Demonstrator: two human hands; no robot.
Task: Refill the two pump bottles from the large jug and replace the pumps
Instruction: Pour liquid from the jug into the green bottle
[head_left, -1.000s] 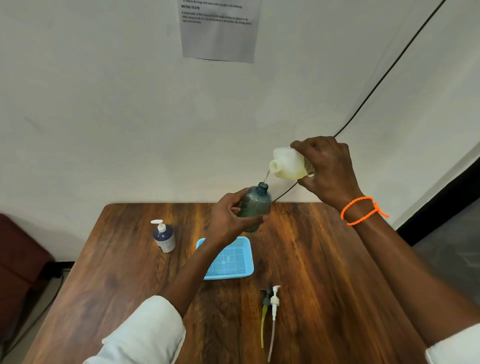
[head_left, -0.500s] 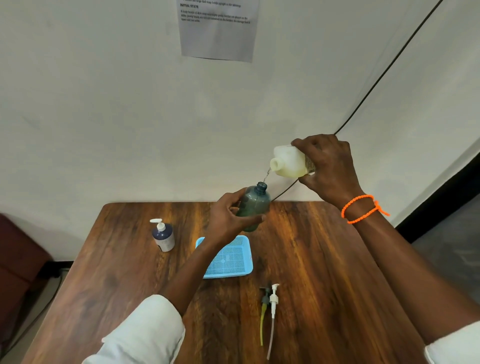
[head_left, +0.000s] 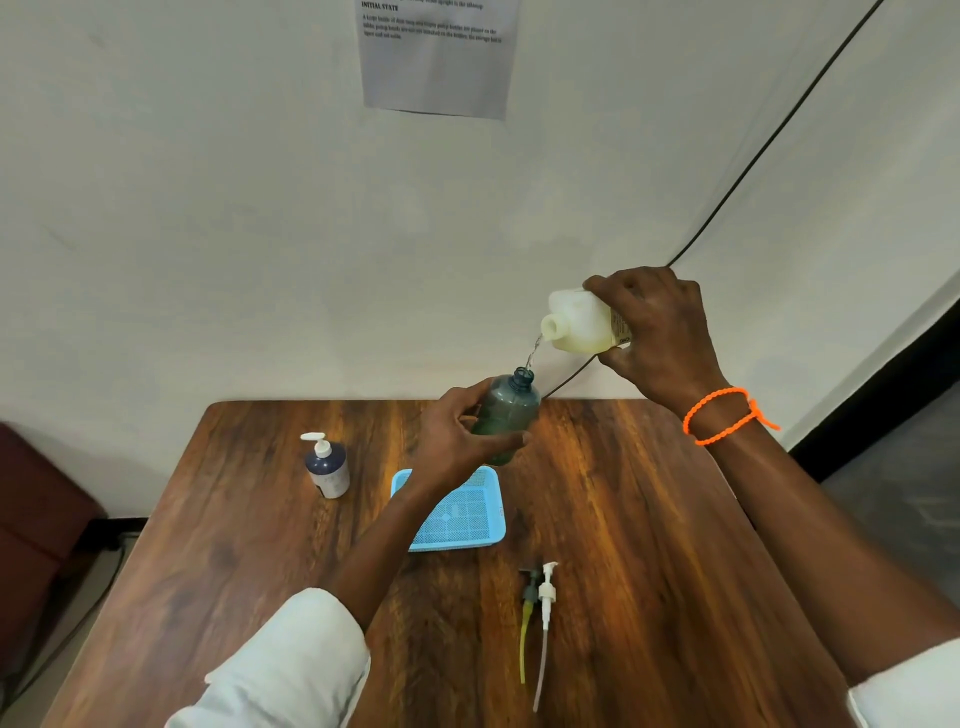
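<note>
I've got the left hand (head_left: 457, 441) wrapped round the dark green bottle (head_left: 506, 415), held up above the table (head_left: 623, 519), neck open and tipped slightly toward the jug. Right hand (head_left: 654, 332) grips the white jug (head_left: 576, 322) tilted spout-down; a thin stream (head_left: 532, 353) runs from the spout into the bottle mouth. Two loose pumps (head_left: 540, 597) lie side by side on the table near me. Blue tray (head_left: 467, 514) sits under the left wrist. Second bottle (head_left: 328, 467), pump fitted, stands upright left of the tray.

white rolled sleeves (head_left: 291, 660), orange bracelet (head_left: 724, 415) (beaded)
</note>
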